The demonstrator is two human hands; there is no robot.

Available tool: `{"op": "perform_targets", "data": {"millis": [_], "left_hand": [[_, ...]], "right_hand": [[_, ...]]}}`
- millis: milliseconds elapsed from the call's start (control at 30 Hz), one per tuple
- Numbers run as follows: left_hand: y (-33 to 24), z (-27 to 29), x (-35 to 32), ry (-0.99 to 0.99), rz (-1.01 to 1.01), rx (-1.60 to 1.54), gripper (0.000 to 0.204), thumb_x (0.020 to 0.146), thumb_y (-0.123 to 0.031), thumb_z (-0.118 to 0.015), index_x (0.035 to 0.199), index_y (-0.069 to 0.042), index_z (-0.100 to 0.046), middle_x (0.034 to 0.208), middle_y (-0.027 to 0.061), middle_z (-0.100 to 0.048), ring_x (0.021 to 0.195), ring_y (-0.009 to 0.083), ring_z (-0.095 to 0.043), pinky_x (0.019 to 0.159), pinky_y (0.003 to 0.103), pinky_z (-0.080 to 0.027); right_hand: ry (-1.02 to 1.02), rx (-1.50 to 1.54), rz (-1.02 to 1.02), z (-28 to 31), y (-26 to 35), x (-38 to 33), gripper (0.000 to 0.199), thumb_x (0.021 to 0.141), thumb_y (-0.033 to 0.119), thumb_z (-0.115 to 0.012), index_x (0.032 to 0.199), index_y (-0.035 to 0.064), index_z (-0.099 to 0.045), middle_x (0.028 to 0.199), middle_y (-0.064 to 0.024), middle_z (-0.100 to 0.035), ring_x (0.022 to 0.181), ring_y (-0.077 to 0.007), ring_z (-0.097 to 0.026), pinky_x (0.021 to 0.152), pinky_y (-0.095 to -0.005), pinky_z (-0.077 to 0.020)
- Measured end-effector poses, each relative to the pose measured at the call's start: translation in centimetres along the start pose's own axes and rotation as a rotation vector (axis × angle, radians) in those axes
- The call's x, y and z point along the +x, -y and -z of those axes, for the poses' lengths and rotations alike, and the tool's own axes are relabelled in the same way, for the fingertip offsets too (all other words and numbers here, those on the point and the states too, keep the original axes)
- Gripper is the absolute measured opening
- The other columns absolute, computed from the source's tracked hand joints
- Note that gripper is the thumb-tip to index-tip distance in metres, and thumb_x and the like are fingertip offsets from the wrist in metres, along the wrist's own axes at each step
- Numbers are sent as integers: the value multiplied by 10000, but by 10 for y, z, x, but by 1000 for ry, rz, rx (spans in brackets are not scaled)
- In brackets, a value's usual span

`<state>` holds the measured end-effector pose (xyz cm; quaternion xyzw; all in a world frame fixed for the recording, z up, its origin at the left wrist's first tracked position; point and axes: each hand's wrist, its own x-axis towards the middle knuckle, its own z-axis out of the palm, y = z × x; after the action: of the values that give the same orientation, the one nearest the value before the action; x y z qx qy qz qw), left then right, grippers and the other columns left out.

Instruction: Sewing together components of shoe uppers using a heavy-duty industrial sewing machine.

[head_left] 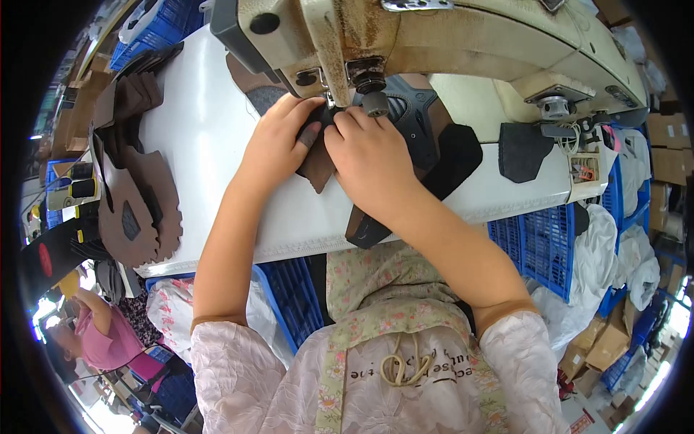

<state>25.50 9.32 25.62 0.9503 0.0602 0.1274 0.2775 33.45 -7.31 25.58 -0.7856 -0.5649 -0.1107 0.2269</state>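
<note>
Worker's blouse (412, 416): whitish, faint pink tint, crinkled leaf-like texture. Sleeves (225, 372) short, loose, gathered at the hem, ending near the elbows. Over it I see a floral apron (397, 318), pale green, small pink blossoms, daisy-like flowers down the straps (334, 390). Beige drawcord (400, 359) looped at the chest, dark printed lettering (447, 370) around it. Left thumb (309, 135): greyish-brown patch, maybe a wrap, can't tell from here.

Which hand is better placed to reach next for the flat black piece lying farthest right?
Right, probably: the right hand is nearer the flat black piece, with the left hand beyond it. Both are on the dark workpiece at the sewing machine, though.
</note>
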Motion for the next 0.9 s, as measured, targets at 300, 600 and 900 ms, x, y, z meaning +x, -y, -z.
{"op": "perform_targets", "data": {"millis": [300,600,900], "left_hand": [[19,1,-5,-29,-193,149,344,920,-182,-618,1217,-11,-591,1103,149,-583,1074,352,-532,947,408,-436],[22,2,-7,22,-101,149,385,925,-191,-618,1293,-81,-602,1376,163,-541,1318,325,-475,1086,419,-384],[22,1,-6,12,-81,146,383,896,-188,-655,1264,-85,-624,1359,176,-552,1307,318,-488,1078,417,-394]], "right_hand": [[-130,28,148,-14,-16,-13,286,740,88,-621,999,-6,-700,1019,-125,-687,1036,-260,-627,953,-383,-482],[-114,115,203,-8,-25,-12,301,691,81,-621,972,10,-705,998,-82,-695,1011,-241,-638,881,-376,-483],[-91,160,202,-4,-27,-11,296,688,82,-623,962,18,-717,993,-74,-701,1005,-240,-638,838,-381,-463]]}}
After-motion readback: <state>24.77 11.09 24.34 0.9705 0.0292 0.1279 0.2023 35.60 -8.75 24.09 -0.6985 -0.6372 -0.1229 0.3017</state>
